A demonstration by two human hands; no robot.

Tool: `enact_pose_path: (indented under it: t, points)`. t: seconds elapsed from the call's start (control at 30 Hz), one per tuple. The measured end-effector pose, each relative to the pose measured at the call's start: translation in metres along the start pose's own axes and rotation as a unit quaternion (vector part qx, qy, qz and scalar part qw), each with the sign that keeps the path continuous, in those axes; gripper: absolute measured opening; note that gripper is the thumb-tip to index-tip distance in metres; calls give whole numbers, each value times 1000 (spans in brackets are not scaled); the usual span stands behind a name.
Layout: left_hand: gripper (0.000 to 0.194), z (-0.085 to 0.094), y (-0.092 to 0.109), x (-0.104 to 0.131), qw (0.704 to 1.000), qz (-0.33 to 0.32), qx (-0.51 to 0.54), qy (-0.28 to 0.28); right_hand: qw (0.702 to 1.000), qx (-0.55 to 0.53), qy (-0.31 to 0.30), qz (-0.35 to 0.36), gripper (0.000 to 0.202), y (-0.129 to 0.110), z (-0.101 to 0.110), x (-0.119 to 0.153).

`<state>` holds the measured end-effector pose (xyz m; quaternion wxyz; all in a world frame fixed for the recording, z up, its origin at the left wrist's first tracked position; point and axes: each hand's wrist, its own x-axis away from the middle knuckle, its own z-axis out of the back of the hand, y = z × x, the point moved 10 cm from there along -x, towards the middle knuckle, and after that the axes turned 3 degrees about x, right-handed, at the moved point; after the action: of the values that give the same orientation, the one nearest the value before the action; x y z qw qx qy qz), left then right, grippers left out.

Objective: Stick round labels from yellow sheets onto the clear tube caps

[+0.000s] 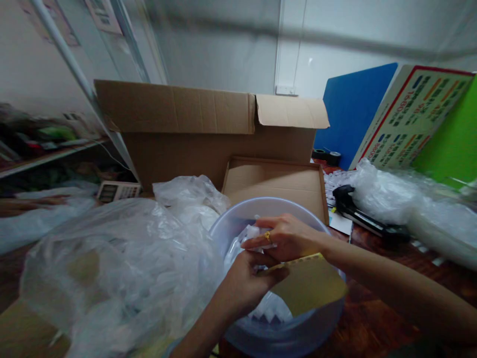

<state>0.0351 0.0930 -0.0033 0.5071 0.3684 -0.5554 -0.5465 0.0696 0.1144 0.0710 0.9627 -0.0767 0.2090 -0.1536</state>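
Two hands [244, 283] [290, 236], one yellow sheet [311, 286], one tub [283, 340]

A yellow sheet [311, 286], one edge notched, slants over the near-right rim of a bluish tub [276, 343]; white pieces [270, 308] lie inside.

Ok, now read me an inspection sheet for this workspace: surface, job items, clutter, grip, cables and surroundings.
Surface: dark reddish-brown tabletop, visible right of the bucket.
Job's things: yellow sheet over the bucket; white pieces inside it.
Clutter: clear plastic bag at left, cardboard box behind, black object at right, kind unclear.
Grip: left hand pinches the yellow sheet; right hand close beside it, hold unclear.
Cables: thin pale cord near the left shelf.
Surroundings: pale wall, blue panel, printed board.
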Motion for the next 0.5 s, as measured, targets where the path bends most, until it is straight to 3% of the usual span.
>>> enact_pose_path:
  t: [0.03,0.1,0.2,0.3,0.4,0.5]
  points:
    - [13,1,1,0,1000,-12,-4,14,994,-83,77,-4,25,3,9,3]
    - [13,10,8,2,995,-74,-22,58,969,-183,163,-26,38,11,11,11]
    - [16,20,15,7,984,-146,-36,92,900,-364,208,-119,56,27,-6,15]
    - [19,20,6,6,988,-128,-11,88,809,-501,236,-196,49,38,-26,16]
    - [21,22,-1,5,989,-100,12,111,769,-523,277,-239,37,49,-37,17]
    - [24,19,-5,2,988,-78,37,125,729,-542,312,-279,38,63,-49,22]
